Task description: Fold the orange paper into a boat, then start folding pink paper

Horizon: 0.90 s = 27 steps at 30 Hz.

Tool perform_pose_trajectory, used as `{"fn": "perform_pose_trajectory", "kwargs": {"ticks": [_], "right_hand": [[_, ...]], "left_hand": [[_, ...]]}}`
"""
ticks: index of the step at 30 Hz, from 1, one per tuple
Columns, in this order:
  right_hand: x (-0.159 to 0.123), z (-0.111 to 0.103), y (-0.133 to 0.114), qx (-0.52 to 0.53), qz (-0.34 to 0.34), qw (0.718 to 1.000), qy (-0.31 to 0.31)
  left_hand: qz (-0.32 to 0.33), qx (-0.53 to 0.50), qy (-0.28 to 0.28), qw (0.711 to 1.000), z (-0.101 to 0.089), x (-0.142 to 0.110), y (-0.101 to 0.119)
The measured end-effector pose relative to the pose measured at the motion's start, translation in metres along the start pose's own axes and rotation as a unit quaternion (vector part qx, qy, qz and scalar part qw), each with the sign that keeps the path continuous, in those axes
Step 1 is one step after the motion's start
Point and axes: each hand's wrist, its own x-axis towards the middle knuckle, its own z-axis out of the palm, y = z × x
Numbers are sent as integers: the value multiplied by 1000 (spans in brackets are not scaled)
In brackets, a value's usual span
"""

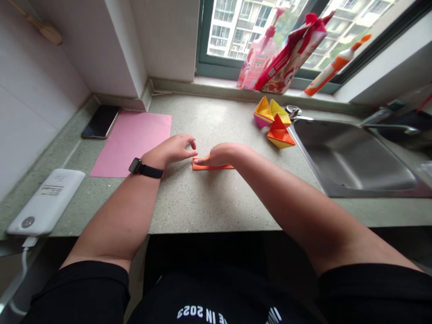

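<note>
A folded strip of orange paper (pixel 211 166) lies on the speckled countertop (pixel 210 200). My right hand (pixel 219 155) rests on top of it, fingers stretched flat and pressing it down. My left hand (pixel 175 149), with a black watch on its wrist, hovers just left of the strip's end, fingers loosely curled and nothing in them. Most of the orange strip is hidden under my right hand.
A pink paper sheet (pixel 133 141) and a dark phone (pixel 101 121) lie to the left, a white power bank (pixel 47 201) at the near left. Folded paper shapes (pixel 274 124) sit by the steel sink (pixel 350 157). Bottles and a pouch (pixel 290 55) stand on the windowsill.
</note>
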Motion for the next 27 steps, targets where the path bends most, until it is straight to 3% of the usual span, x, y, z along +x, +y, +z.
{"fn": "perform_pose_trajectory", "kwargs": {"ticks": [5,7,10,12,16,22,27], "right_hand": [[-20,-4,17,-9,-7,999,-38],[-24,-3,21,-8,-27,999,-30],[-27,0,25,-1,-57,998,-13],[-28,1,29,8,-79,997,-5],[-28,1,36,19,-97,995,-1],[-26,3,50,11,-63,998,1],[-30,6,90,0,5,1000,-11]], "left_hand": [[14,-22,117,993,3,-1,22],[41,-23,129,990,6,-3,41],[58,0,101,993,15,-8,71],[46,41,44,997,22,-14,88],[26,124,-35,991,38,-31,106],[-9,180,-37,983,55,-49,115],[-16,201,-31,979,61,-52,121]]}}
